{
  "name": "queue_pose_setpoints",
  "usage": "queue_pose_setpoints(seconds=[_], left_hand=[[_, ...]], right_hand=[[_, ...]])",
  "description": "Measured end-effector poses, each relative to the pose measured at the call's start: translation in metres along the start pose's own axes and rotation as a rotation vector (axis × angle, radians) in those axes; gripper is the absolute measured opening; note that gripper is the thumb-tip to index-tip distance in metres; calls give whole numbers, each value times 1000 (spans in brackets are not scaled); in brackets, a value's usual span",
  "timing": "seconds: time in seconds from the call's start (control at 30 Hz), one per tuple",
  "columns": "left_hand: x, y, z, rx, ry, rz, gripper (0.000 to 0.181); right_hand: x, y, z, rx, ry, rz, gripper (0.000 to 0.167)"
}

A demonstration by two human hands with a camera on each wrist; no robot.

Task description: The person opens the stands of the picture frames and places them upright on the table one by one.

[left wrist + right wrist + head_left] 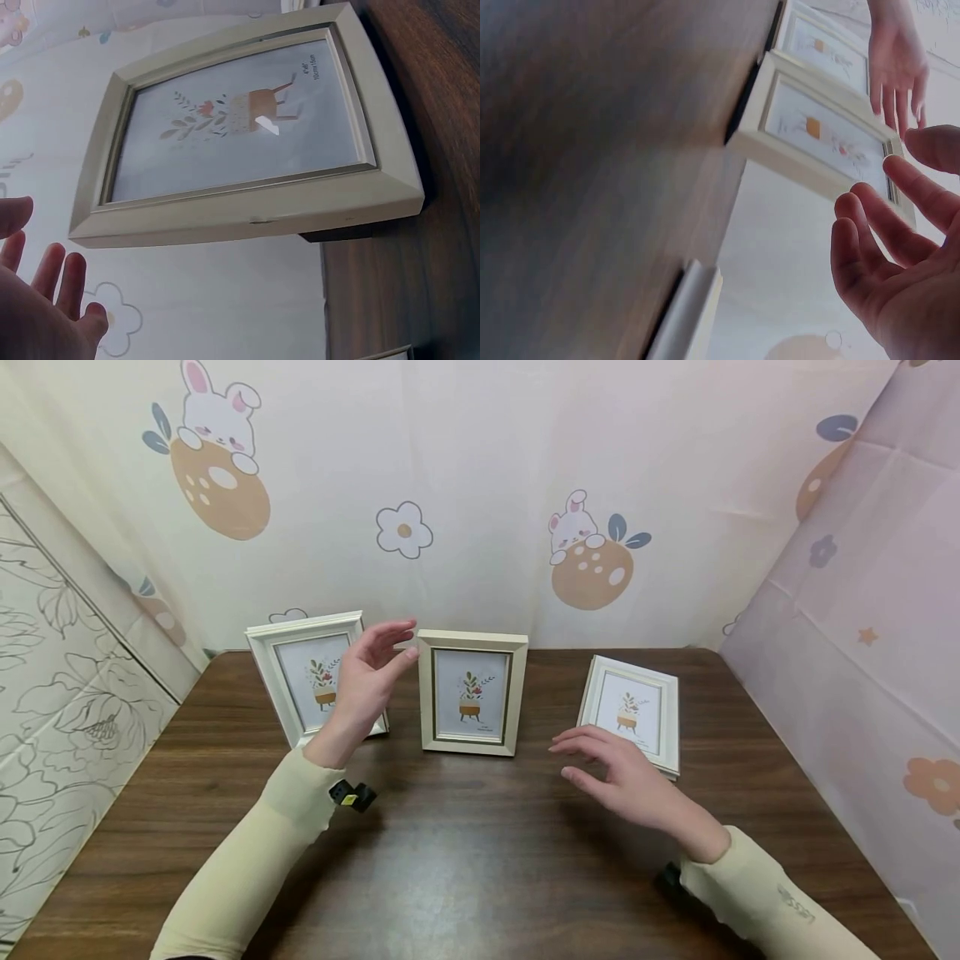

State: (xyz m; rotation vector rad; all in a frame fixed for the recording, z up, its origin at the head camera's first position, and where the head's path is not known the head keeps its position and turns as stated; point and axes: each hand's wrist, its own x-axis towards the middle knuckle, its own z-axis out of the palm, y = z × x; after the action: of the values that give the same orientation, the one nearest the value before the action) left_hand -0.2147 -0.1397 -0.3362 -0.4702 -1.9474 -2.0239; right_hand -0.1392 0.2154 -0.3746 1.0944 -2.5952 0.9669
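Observation:
Three picture frames stand on the wooden table: a white one (303, 681) at the left, a cream one (472, 693) upright in the middle, and a white one (630, 714) leaning back at the right. My left hand (367, 681) is raised before the left frame, fingertips close to the middle frame's upper left corner; the left wrist view shows a gap between fingers and the cream frame (247, 199). My right hand (622, 777), fingers loosely bent and empty, hovers before the right frame's lower left part, partly hiding it.
Behind the table (465, 843) hangs a light curtain (487, 460) printed with rabbits and flowers. More patterned cloth hangs at the right (885, 610), and a line-drawn floral panel (67, 693) is at the left.

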Motion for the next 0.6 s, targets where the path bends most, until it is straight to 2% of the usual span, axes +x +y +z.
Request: queue_pose_setpoints(seconds=[0.2, 0.33, 0.6], left_hand=[[-7, 9, -5, -24, -9, 26, 35], [-13, 11, -7, -20, -19, 21, 33], [-25, 10, -15, 33, -92, -6, 28]], right_hand=[[0, 9, -9, -34, 39, 19, 28], [0, 14, -16, -44, 47, 48, 29], [-1, 26, -27, -50, 88, 63, 28]])
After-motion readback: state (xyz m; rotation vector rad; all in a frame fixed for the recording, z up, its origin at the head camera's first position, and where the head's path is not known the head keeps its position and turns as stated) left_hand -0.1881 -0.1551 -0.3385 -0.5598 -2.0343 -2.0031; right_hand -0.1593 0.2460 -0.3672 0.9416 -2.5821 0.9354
